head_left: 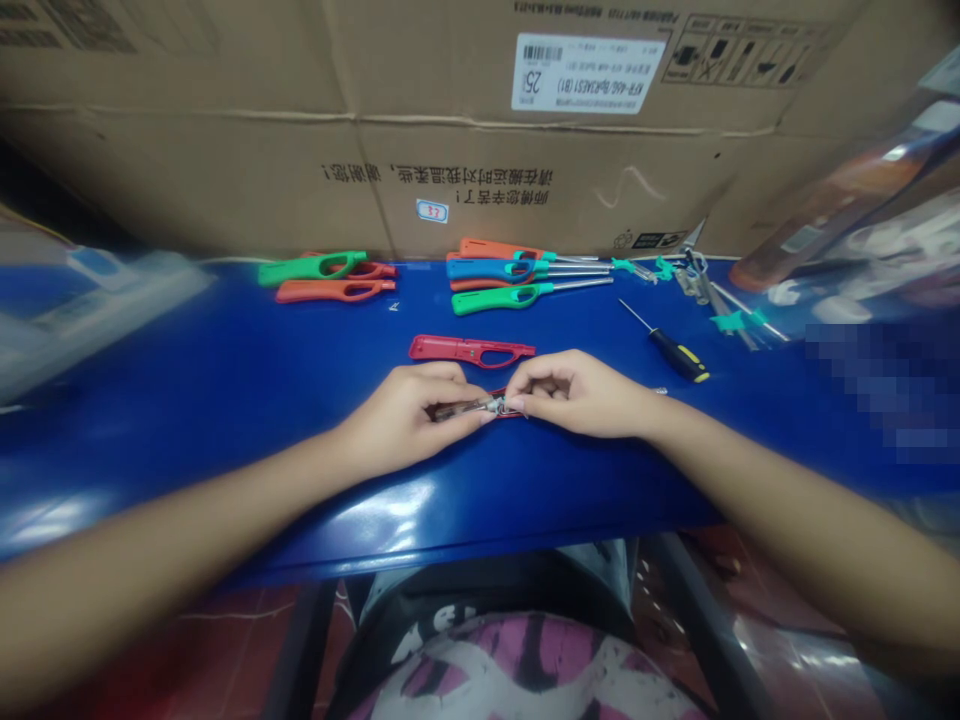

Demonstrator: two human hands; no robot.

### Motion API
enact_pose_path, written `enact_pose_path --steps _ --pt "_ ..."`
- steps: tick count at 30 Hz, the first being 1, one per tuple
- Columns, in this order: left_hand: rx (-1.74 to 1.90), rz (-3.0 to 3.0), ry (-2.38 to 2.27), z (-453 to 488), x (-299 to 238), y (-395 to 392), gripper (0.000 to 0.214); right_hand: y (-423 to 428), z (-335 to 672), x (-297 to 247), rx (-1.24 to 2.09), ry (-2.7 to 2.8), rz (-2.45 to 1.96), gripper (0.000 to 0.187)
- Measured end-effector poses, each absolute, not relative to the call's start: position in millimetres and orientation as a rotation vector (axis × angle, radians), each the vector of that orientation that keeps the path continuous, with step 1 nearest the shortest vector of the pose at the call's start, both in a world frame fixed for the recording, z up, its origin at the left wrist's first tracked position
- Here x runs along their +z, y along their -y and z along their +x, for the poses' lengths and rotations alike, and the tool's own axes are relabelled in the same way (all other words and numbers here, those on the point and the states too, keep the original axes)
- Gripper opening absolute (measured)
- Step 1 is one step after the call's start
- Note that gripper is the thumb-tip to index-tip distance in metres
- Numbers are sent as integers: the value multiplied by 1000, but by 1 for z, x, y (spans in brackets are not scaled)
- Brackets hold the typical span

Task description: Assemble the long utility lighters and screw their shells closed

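Observation:
Over the middle of the blue table, my left hand (424, 415) is closed on a red lighter casing half (514, 413) with a clear, brownish fuel tank (454, 409) lying in it. At the tank's metal end, the fingertips of my right hand (574, 395) are pinched together. Whatever small part they hold is hidden behind them. Just beyond both hands lies a second red casing half (472, 350), its trigger loop to the right.
Green and orange lighter bodies (336, 290) lie at back left; lighters with metal tubes (525, 297) lie at back centre. A screwdriver (679, 355), loose tubes with teal pieces (739, 318) and blurred plastic bags (847, 210) are on the right. A cardboard box (262, 180) walls the back.

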State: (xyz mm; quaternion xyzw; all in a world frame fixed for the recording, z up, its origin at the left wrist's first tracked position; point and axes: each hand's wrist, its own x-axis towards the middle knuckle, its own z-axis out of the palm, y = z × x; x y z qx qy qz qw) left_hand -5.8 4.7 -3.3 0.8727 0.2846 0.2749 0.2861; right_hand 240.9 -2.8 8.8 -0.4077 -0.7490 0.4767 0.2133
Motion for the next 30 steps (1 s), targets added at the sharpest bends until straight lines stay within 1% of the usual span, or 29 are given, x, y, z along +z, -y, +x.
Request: enact_pose_path --steps 18,30 --pt "738 2314 -768 -5 -3 -3 22 4 239 9 1331 2011 -1124 20" --pt "747 2323 -771 -5 -5 -3 19 3 238 7 1322 2033 -1134 23"
